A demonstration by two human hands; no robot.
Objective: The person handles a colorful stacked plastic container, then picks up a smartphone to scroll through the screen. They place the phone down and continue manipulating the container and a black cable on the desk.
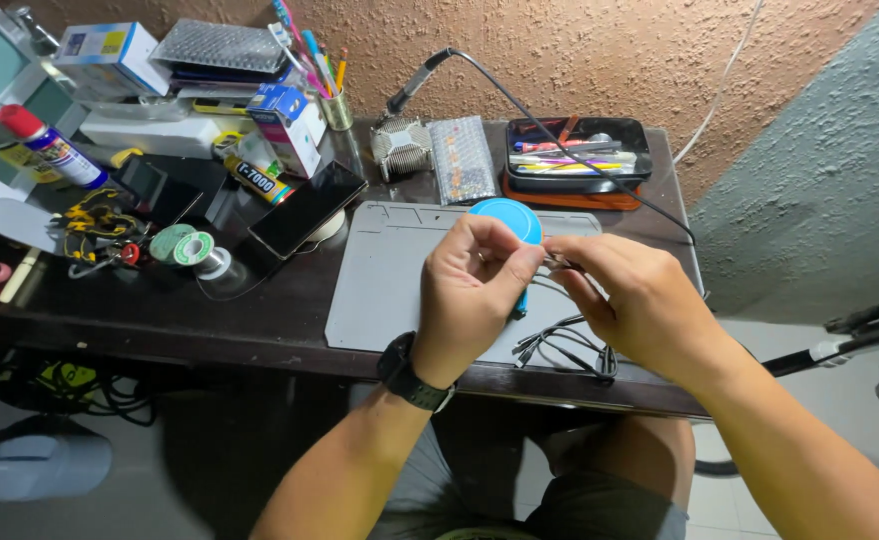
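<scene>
The person is wearing a black round-faced wristwatch with a dark strap (415, 377) on the left wrist, both forearms are showing bare, and grey-green shorts (600, 500) are covering the lap.

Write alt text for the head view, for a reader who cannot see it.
Two bare hands, left hand and right hand, pinch a thin dark cable between their fingertips above a grey work mat on a dark desk. A phone, solder spool and tool tray lie around.
</scene>
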